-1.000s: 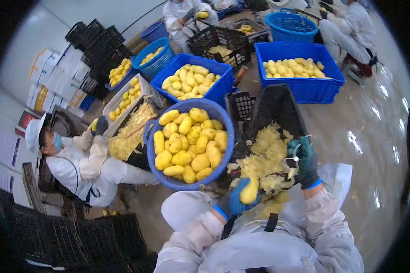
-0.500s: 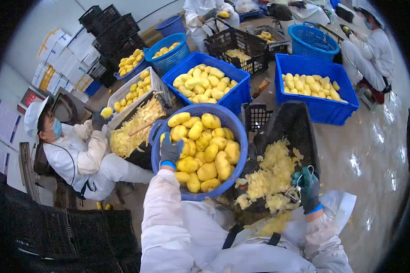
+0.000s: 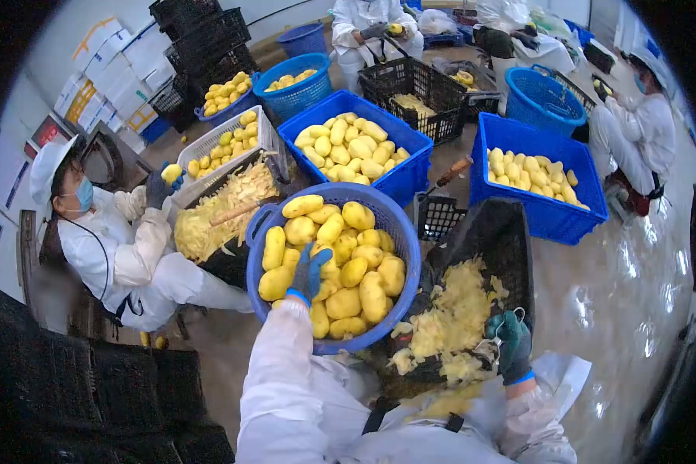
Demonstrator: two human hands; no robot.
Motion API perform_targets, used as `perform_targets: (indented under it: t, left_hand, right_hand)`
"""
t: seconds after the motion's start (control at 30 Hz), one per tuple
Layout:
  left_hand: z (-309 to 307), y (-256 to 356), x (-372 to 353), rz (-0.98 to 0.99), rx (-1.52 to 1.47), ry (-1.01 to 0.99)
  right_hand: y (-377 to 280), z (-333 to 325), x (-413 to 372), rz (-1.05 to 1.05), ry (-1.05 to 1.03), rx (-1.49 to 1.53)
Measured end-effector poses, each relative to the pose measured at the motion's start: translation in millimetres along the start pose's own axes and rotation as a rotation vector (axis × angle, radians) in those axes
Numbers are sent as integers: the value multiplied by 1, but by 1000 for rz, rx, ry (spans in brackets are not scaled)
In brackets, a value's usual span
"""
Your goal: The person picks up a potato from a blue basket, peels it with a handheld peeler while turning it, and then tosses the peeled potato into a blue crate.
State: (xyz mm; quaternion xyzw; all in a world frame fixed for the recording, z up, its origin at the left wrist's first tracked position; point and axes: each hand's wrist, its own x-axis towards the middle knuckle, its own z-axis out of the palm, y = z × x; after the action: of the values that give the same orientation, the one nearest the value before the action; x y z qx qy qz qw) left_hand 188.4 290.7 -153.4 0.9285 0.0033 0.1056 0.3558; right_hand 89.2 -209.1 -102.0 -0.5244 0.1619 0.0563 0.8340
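Note:
My left hand [image 3: 308, 272], in a dark grey-blue glove, reaches into a round blue-purple basket [image 3: 257, 290] full of yellow potatoes [image 3: 373, 296]. Its fingers are apart and touch potatoes near the middle of the pile; I see none lifted. My right hand [image 3: 512, 344], in a dark green glove, is closed around a metal peeler [image 3: 487, 349], whose wire loop shows above the fingers. The peeler is over the right edge of a black trough [image 3: 510, 232] holding pale peelings [image 3: 452, 317], in front of my lap.
Two blue crates [image 3: 410, 166] of peeled potatoes stand beyond the basket; the other crate [image 3: 518, 203] is right. At left, a co-worker [image 3: 108, 240] holds a potato beside a peelings-filled trough. More people sit at the back. A knife-like tool with a wooden handle [image 3: 454, 171] stands behind my trough.
My left hand has moved slightly right and toward me over the potatoes, and a potato at the basket's left is now uncovered. My right hand still holds the peeler. The view has shifted slightly.

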Motion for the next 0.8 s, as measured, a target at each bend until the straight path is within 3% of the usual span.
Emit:
perform_targets:
  t: [0.03,0.07,0.17,0.23,0.3,0.33,0.37,0.4,0.47,0.5,0.53,0.57,0.63,0.67,0.7,0.73,0.8]
  left_hand:
    - [-6,34,-6,-201,-904,-187]
    - [-13,70,-11,-579,-1752,-184]
    - [-13,163,-51,-779,-2115,-215]
    - [-4,218,-79,-779,-2287,-386]
    - [17,251,-108,-651,-2270,-531]
    - [35,262,-124,-742,-1984,-308]
    - [42,274,-141,-651,-1940,-421]
    - [49,287,-159,-552,-1890,-524]
    - [35,315,-175,-166,-1293,-452]
    - [27,329,-184,-31,-1001,-367]
    - [34,320,-193,-113,-1209,-380]
    - [35,323,-195,-66,-1154,-305]
    - [38,327,-200,12,-1029,-150]
    - [44,330,-201,162,-799,-41]
    - [50,320,-198,-26,-1025,-245]
    - [50,318,-192,-264,-1220,-408]
    - [36,341,-202,-1,-876,-265]
  right_hand:
    - [6,2,2,-119,-18,-126]
    - [10,3,3,-236,-28,-255]
    - [-12,34,-12,-455,-113,-512]
    - [-35,70,-26,-585,-176,-704]
    - [-52,104,-45,-533,-335,-459]
    - [-48,118,-53,-439,-368,-363]
    - [-41,120,-61,-339,-399,-261]
    - [-32,106,-58,-368,-393,-310]
    - [-24,91,-29,-452,-409,-406]
    - [-40,78,-22,-424,-153,-317]
    - [-53,62,-16,-336,-79,-130]
    - [-63,53,-12,-257,-7,63]
    - [-78,70,-51,-277,-181,-24]
    - [-74,80,-75,-283,-259,-72]
    - [-48,91,-87,-413,-315,-154]
    - [-45,92,-85,-337,-288,-114]
    - [-44,81,-72,-289,-151,-40]
